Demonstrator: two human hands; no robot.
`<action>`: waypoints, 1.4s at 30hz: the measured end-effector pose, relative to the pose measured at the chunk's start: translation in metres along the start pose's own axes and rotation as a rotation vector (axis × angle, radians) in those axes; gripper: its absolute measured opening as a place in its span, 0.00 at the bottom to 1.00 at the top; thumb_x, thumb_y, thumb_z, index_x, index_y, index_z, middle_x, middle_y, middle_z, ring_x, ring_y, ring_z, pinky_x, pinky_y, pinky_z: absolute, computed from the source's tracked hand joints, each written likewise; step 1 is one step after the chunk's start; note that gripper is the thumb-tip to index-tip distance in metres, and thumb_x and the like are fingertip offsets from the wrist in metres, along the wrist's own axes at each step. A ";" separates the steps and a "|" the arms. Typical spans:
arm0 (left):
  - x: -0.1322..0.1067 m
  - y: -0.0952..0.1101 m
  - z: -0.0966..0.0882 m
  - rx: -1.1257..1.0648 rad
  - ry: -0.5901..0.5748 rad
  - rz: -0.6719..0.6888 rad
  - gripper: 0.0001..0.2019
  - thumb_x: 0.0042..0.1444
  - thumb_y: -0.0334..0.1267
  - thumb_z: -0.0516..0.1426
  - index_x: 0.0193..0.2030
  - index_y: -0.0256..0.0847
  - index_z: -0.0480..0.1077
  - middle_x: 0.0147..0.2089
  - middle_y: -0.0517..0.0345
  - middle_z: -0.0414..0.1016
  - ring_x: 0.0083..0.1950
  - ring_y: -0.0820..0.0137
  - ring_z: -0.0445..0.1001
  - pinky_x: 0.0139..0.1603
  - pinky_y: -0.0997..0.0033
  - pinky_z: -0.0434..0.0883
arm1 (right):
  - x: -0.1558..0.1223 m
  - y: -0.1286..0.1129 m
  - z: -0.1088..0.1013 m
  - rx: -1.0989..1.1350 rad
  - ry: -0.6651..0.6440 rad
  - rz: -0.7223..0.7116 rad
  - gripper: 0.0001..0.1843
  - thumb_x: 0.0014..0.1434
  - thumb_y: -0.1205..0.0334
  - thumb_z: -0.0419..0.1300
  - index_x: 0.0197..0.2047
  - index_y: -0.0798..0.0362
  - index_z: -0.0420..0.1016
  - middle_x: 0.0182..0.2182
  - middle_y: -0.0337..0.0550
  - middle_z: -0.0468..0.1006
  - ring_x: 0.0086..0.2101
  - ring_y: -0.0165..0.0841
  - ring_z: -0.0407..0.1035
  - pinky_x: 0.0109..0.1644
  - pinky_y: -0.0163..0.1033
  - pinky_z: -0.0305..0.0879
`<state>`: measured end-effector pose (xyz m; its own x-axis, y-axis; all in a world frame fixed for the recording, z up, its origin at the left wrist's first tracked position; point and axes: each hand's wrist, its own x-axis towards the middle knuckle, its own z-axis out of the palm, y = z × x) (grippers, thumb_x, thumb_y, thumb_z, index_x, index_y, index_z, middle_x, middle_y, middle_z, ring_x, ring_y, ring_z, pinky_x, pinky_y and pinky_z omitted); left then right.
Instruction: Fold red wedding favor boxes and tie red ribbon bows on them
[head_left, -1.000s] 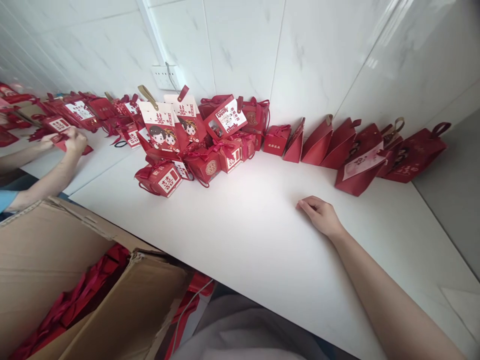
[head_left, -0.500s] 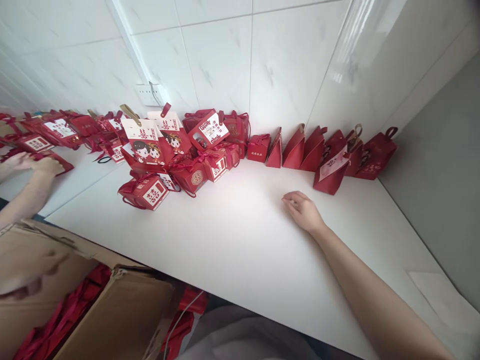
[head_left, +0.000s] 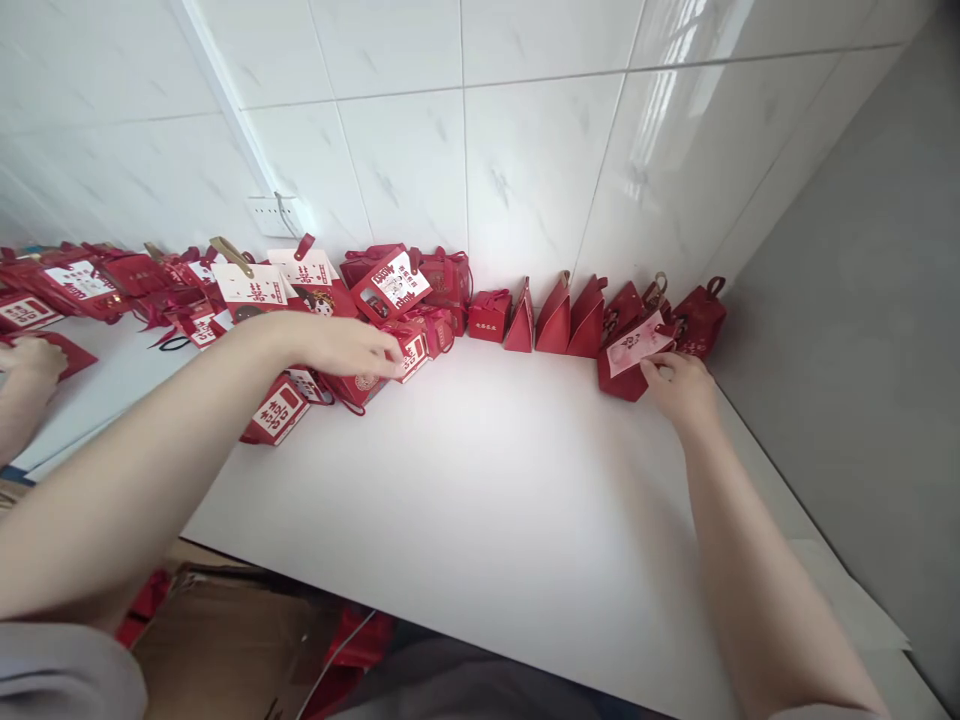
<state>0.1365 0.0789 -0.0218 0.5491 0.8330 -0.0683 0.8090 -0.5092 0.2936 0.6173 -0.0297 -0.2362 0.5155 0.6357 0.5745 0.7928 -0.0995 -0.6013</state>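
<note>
Your left hand (head_left: 345,348) stretched flat, fingers open, fingertips at a small labelled box (head_left: 412,352) on the table (head_left: 487,480), your right hand (head_left: 679,388) loosely curled against the red bag (head_left: 626,352) just ahead of it, grip unclear.

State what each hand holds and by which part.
Right hand touches the pink-carded red bag at its right edge; grip unclear. Left hand lies open over the red boxes, holding nothing.

A tiled room used as a packing workspace. Glossy white wall tiles (head_left: 525,150) rise at twelve o'clock; red gift boxes (head_left: 556,320) line the white worktop (head_left: 487,500), a cardboard carton (head_left: 225,640) at seven o'clock.
</note>
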 end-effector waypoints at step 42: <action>0.094 0.051 0.266 -1.129 0.161 0.189 0.28 0.64 0.58 0.49 0.62 0.40 0.64 0.59 0.49 0.71 0.60 0.58 0.70 0.62 0.61 0.66 | -0.083 -0.081 0.058 0.880 -0.795 0.001 0.46 0.57 0.45 0.68 0.69 0.47 0.49 0.65 0.48 0.62 0.62 0.44 0.60 0.67 0.50 0.58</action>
<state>0.2852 0.0738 -0.2672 0.5426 0.8235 0.1659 0.0240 -0.2126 0.9768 0.4914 -0.0300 -0.2678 -0.0768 0.9641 0.2544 0.1359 0.2629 -0.9552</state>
